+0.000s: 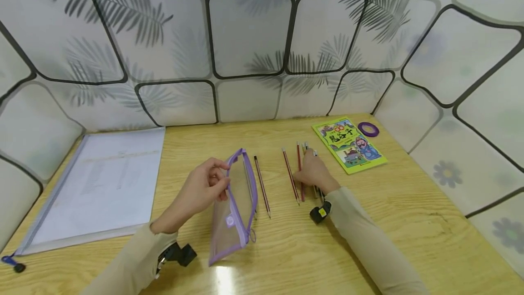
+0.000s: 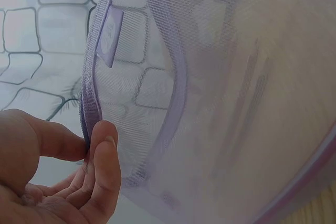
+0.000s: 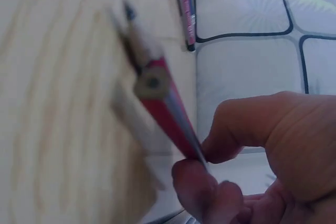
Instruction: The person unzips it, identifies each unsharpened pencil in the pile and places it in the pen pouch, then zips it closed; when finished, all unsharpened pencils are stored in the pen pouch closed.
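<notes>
In the head view, the left hand (image 1: 204, 185) pinches the rim of a translucent lilac mesh pouch with purple zip edging (image 1: 224, 233), which stands near the middle of the wood-grain table (image 1: 294, 258), its mouth spread. The pouch looks light and limp, likely to fold unless held by its zip edge. A slim dark-red wooden pencil (image 1: 262, 187) lies just beside it; another red pencil (image 1: 290, 175) lies near the right hand (image 1: 314, 171), whose fingers reach down among several more pencils. At the left, a flat, clear plastic folder (image 1: 34, 204) holds white printed sheets; at the far right are a lime-green illustrated booklet (image 1: 350, 144) and a purple ring (image 1: 367, 134).

In the left wrist view, the thumb and a finger grip the zip edge from both sides. Dark slender streaks show through the mesh; whether they are inside or behind it, I cannot tell.

In the right wrist view, the thumb and fingers pinch a red, silver-striped hexagonal pencil (image 3: 170, 116). It should be light, stiff and a little slick, best taken around mid-shaft, sparing the brittle lead. A sharpened point (image 3: 139, 43) shows beyond its flat end, blurred.
</notes>
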Available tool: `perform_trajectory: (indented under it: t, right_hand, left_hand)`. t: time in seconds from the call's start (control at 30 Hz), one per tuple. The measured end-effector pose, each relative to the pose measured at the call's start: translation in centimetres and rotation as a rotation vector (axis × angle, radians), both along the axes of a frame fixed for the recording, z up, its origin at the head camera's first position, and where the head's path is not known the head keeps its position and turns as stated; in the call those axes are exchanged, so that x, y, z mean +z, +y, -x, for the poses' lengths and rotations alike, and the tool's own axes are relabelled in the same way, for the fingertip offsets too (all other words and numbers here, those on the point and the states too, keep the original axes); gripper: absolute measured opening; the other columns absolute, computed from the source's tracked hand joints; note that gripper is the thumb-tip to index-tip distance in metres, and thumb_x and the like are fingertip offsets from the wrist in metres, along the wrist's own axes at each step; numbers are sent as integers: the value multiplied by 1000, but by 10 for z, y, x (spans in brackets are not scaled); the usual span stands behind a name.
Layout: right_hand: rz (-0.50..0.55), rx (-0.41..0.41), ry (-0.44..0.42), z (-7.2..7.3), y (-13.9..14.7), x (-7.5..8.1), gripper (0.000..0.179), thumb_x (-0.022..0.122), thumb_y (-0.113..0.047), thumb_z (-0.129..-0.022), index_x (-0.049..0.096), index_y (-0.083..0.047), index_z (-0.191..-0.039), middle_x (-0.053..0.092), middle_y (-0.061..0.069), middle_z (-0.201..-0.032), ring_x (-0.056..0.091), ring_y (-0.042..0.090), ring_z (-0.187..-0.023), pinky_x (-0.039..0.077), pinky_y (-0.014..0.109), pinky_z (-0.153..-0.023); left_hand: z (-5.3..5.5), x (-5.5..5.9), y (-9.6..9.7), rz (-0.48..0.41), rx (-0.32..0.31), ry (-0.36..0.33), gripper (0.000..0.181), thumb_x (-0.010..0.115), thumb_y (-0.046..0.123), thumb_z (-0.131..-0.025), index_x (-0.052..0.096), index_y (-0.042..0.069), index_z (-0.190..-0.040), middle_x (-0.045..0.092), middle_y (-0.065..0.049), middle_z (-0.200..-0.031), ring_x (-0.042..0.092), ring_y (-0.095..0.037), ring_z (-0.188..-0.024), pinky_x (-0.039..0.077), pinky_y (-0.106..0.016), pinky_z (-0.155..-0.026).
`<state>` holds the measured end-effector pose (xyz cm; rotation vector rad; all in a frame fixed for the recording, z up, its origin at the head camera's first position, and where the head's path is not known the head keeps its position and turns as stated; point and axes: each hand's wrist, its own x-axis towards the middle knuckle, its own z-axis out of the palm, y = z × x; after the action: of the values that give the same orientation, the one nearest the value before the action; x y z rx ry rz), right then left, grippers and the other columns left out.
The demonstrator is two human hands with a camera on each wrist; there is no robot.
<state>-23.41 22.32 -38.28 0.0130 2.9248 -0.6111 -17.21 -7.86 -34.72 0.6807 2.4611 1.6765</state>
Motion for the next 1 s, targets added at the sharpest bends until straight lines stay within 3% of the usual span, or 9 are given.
perform_trajectory:
  t: [0.3, 0.47, 0.67, 0.83, 1.0]
  right_hand:
    - [133, 46, 47, -5, 0, 8, 53, 63, -15, -82, 48, 9, -127, 65, 8, -74, 56, 14, -56, 43, 25, -52]
    - [316, 85, 3, -11, -1, 12, 49, 59, -11, -87, 46, 5, -131, 64, 9, -79, 57, 14, -55, 48, 28, -53]
    - [545, 174, -64, -21, -4, 19, 46, 56, -4, -88, 43, 5, -131, 59, 11, -86, 53, 16, -55, 48, 33, -51]
    - [618, 260, -107, -31, -11, 26, 46, 56, -5, -91, 40, 7, -132, 60, 10, -88, 54, 15, -57, 48, 34, -52]
    - [653, 381, -123, -45, -20, 38, 46, 57, -6, -92, 42, 9, -132, 64, 19, -89, 53, 12, -56, 50, 32, -50]
  left_hand:
    - [1, 1, -1, 14, 4, 10, 25, 56, -3, -92, 51, -8, -116, 63, -12, -77, 62, -15, -56, 56, -39, -54]
    - [3, 1, -2, 9, 0, -6, 25, 55, -2, -93, 51, -8, -117, 62, -13, -77, 63, -17, -56, 56, -40, -54]
    - [3, 2, -3, 2, 0, -24, 25, 55, -2, -93, 50, -8, -117, 62, -13, -77, 62, -15, -57, 57, -41, -55]
    - [3, 3, -3, -3, 6, -42, 25, 54, -2, -93, 50, -8, -117, 62, -13, -78, 63, -15, -57, 57, -41, -56]
    - [2, 5, -2, -14, 17, -50, 25, 53, -2, -93, 50, -8, -118, 63, -13, -77, 63, -15, -57, 57, -39, -56]
